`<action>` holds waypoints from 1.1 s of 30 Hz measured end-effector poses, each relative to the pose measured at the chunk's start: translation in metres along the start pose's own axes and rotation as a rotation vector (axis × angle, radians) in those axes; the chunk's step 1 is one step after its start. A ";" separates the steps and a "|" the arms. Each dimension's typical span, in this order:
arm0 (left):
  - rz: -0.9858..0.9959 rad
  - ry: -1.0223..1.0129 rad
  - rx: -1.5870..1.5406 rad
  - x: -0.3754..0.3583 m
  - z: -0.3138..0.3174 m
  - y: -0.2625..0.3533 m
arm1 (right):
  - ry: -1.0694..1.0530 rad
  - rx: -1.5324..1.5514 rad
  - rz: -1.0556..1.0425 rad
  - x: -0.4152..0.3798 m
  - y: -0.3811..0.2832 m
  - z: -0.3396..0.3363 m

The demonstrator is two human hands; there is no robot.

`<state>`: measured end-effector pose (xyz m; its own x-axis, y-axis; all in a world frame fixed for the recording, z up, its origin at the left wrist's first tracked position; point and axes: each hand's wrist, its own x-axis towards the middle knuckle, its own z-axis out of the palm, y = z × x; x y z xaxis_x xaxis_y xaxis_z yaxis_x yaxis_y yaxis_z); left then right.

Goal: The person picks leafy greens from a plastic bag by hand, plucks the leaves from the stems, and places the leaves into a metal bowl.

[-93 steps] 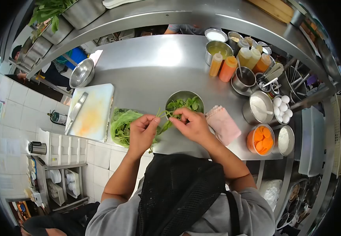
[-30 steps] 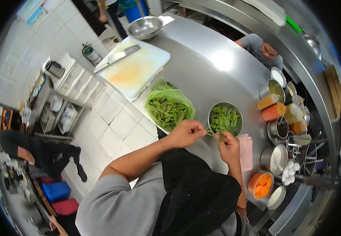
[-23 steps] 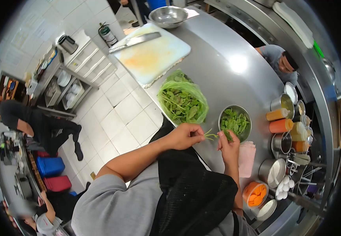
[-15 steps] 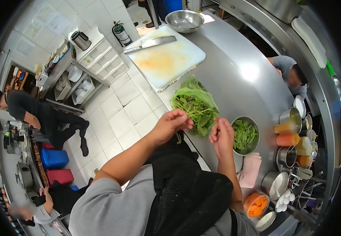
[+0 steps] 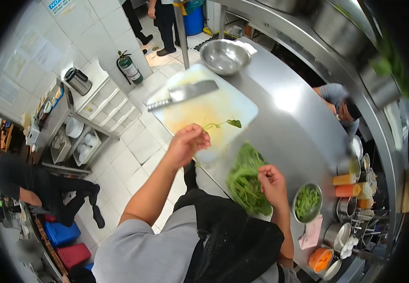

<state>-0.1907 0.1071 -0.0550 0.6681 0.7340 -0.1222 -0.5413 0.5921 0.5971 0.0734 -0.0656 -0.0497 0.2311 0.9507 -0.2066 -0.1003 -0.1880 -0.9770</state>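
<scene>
The steel desk (image 5: 291,127) stretched out before you, its near edge running along your body, and a shelf (image 5: 298,40) passed above its far edge. Beyond that far edge, a co-worker (image 5: 332,101) in a grey top was partly hidden below the shelf. At the desk's near left corner lay the white board (image 5: 240,104), stained orange in places. To its right, at the near edge, sat the bag (image 5: 248,153), bulging with greens (image 5: 247,193). By the left edge, toward the far left corner, stood a steel basin (image 5: 223,56), just past the board. The cleaver (image 5: 192,92) lay flat across the board, its handle toward the near left corner.

Your left hand (image 5: 192,140) was raised in front of the board's near edge, pinching a sprig between thumb and fingers. Your right hand (image 5: 274,184) was at the right side of the bag, fingers curled in toward the thumb; you could not tell whether it gripped anything.

Right of that hand, set in from the near edge, the bowl (image 5: 301,220) held loose leaves (image 5: 307,203). A pink cloth (image 5: 311,232) lay just beside it. Sauce bottles (image 5: 347,190) lined up toward the right end, with orange slices (image 5: 319,259) at the near right corner and white eggs (image 5: 349,245) near them. Thinnest was your sprig (image 5: 234,123), its leafy tip pointing out over the board.
</scene>
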 end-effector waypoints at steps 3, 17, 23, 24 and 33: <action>0.370 0.300 0.685 0.024 -0.038 0.097 | -0.115 -0.317 0.012 0.046 -0.010 0.039; 0.934 0.715 1.150 0.158 -0.200 0.270 | -0.458 -0.527 -0.320 0.357 -0.121 0.291; 0.842 0.917 1.291 0.157 -0.236 0.269 | -0.309 -0.825 -0.724 0.413 -0.102 0.312; 0.849 0.884 1.248 0.144 -0.240 0.268 | -0.367 -0.720 -0.633 0.401 -0.103 0.307; 0.583 0.538 0.964 0.102 -0.165 0.207 | -0.218 -0.065 0.042 0.264 -0.068 0.156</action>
<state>-0.3187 0.3597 -0.0748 0.0385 0.9824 0.1827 0.0598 -0.1848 0.9810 -0.0093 0.2371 -0.0295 0.0124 0.9713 -0.2377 -0.0409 -0.2370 -0.9706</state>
